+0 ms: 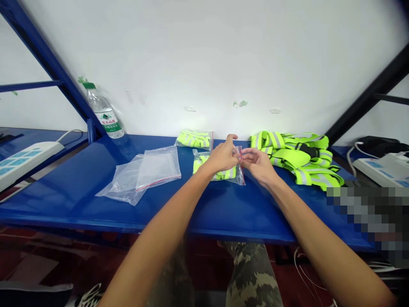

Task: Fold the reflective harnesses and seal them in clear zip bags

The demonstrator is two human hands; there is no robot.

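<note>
**Work Status: Partway, Second Filled Bag in Hand**

Active item: the filled bag [227, 175], a clear bag containing yellow-green strapping, lies on the blue surface [230, 213] at the centre of the frame. Its red-lined edge [243, 171] faces the right of the frame.

Right hand [260, 166]: thumb and fingers are nearly closed and appear to pinch the red-lined edge. Left hand [222, 155]: lies across the bag, with one finger raised and the thumb side at the same edge. Whether its fingers grip the film cannot be told.

Completed, as judged from the layout: the rear bag [194, 140], also filled, rests near the wall [204, 64] at upper centre. In progress: the bag between the hands; its strapping is inside, but whether the edge is fully closed cannot be determined.

Remaining, by the same judgement: the loose strap pile [294, 157] at right of centre is unbagged. Flat clear bags [159, 168] lie overlapped at left of centre, apparently unused. A bottle [107, 115] stands at upper left.
</note>
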